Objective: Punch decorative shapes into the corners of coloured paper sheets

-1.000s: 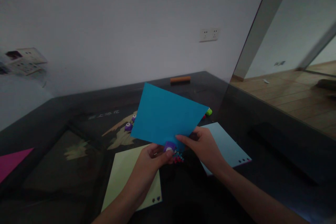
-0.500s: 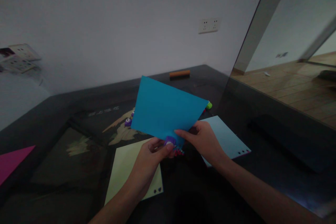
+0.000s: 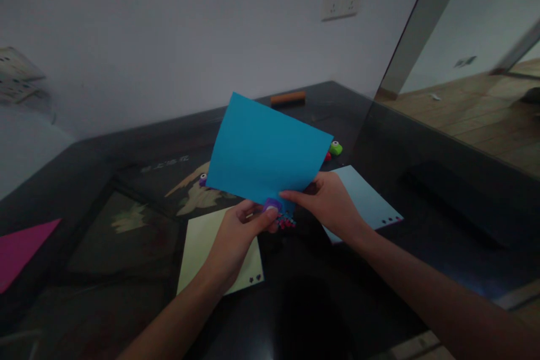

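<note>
A bright blue sheet of paper [image 3: 264, 149] is held up tilted over the dark table [image 3: 84, 180]. My right hand [image 3: 329, 205] pinches its lower right edge. My left hand [image 3: 238, 233] grips a small purple paper punch [image 3: 272, 206] clamped on the sheet's bottom corner, thumb on top. Tiny coloured paper bits [image 3: 286, 223] lie on the table just under the punch.
A pale yellow sheet [image 3: 202, 247] with punched holes lies under my left hand; a light blue sheet [image 3: 363, 199] lies to the right. A green punch [image 3: 336, 148], another purple punch [image 3: 203, 179], an orange stick [image 3: 288, 98] and a pink sheet [image 3: 21, 247] lie around.
The view has tipped down a little, so everything sits higher in frame. Both hands keep the same hold on sheet and punch.
</note>
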Motion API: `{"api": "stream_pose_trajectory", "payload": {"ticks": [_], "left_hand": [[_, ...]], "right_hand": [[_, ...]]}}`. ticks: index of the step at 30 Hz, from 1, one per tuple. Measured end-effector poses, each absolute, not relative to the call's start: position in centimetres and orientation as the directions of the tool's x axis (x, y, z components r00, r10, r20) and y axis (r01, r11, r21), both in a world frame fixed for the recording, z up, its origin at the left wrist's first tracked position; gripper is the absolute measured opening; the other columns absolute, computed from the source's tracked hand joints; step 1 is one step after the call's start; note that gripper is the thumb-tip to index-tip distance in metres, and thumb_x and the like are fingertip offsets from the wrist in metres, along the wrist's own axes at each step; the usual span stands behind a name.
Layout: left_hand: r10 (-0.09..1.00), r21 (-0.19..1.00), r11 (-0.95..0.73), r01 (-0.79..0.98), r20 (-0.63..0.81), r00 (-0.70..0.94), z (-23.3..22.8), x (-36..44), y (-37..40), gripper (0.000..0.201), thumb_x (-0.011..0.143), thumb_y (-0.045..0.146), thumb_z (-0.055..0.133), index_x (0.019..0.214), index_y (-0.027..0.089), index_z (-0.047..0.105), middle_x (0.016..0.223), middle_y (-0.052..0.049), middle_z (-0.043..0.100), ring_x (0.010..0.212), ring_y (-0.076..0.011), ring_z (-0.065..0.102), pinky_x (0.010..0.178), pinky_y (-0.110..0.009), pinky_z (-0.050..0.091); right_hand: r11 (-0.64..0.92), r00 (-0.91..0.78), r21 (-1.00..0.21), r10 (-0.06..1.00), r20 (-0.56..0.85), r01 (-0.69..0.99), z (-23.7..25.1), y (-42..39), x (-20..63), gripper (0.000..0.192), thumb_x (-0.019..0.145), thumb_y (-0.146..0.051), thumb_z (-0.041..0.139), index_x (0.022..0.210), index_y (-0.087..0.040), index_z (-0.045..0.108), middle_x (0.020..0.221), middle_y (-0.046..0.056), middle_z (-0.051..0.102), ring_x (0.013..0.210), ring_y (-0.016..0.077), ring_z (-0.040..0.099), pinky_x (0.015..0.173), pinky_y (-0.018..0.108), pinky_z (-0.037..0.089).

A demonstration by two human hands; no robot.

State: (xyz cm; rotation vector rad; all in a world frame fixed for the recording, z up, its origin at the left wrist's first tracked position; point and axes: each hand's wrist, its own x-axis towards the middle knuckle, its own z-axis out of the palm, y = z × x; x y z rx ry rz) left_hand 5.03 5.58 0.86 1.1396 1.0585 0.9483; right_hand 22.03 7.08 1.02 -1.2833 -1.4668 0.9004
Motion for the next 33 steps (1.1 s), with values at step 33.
{"api": "stream_pose_trajectory", "payload": {"ticks": [33], "left_hand": [[0.960,0.979,0.194,-0.063,-0.176,0.219,0.62,5.05,5.73,0.026,0.067,0.035,0.075,0.085,0.017,0.068,0.080,-0.003,0.068,0.074,-0.0154,0.059,0.068,-0.027,0.044]], "right_hand": [[0.197,0.043,-0.878,0.970,0.239,0.435,1.12,6.69,22.06,0.039,0.066,-0.036,0.075,0.047,-0.019,0.045,0.047,0.000,0.050,0.047,0.0119,0.046,0.044,0.025,0.032]]}}
